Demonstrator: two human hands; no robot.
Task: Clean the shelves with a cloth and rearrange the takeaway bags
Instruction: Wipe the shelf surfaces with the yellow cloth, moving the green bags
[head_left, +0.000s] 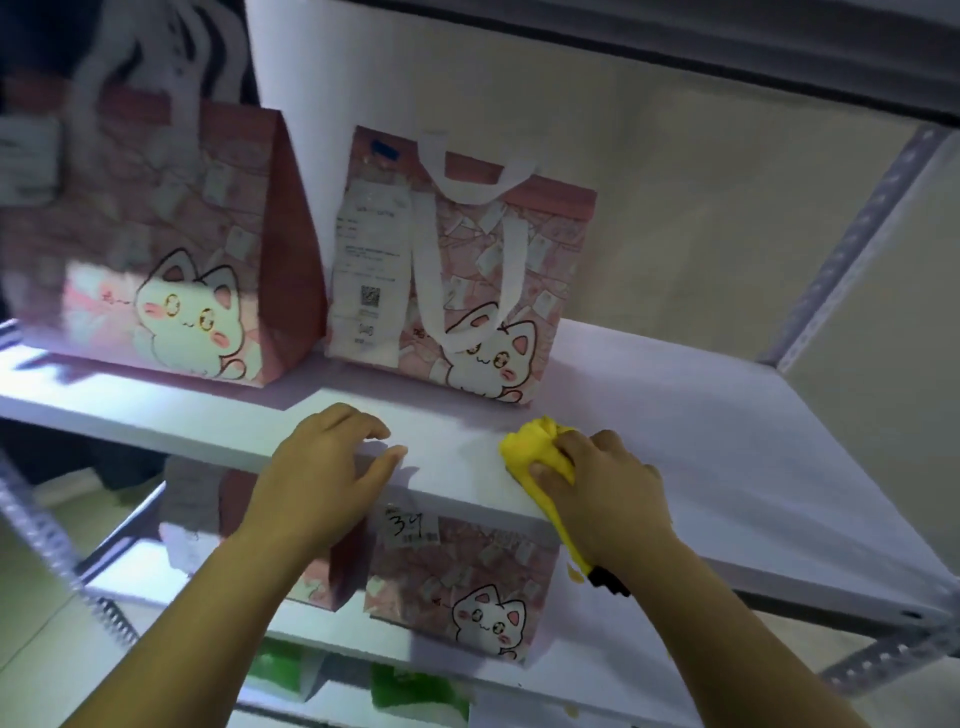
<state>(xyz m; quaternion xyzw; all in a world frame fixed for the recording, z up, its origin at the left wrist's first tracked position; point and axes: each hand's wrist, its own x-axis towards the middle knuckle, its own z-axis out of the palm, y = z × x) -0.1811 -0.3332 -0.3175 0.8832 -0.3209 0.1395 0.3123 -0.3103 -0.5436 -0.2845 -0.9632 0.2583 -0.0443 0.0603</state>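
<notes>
We found the right hand (597, 483) gripping a bunched yellow cloth (540, 447), fingers and thumb curled round it. It pressed the cloth onto the upper shelf (727, 441) just inside the front edge, about midway along. A tail of the cloth hung over that edge beneath the wrist. It ended in a small dark piece we could not identify.

The left hand (332, 467) rested on the same front edge, left of the cloth and apart from it. Its fingers were loosely bent on the shelf top, the thumb stretched along the edge, and it held nothing.

Two pink takeaway bags with a white cat print stood upright toward the back of the upper shelf. The left bag (171, 249) stood near the left end. The second bag (467, 270) stood just beside it toward the middle, with a white receipt (369, 265) on its face and its white handles hanging down the front. Neither hand touched either bag.

On the lower shelf (613, 654) a third bag (457, 587) of the same print stood under the hands, bearing a tag (410, 527) handwritten "34". Green packaging (410, 686) showed below that shelf. A perforated metal upright (852, 249) stood at the right end.
</notes>
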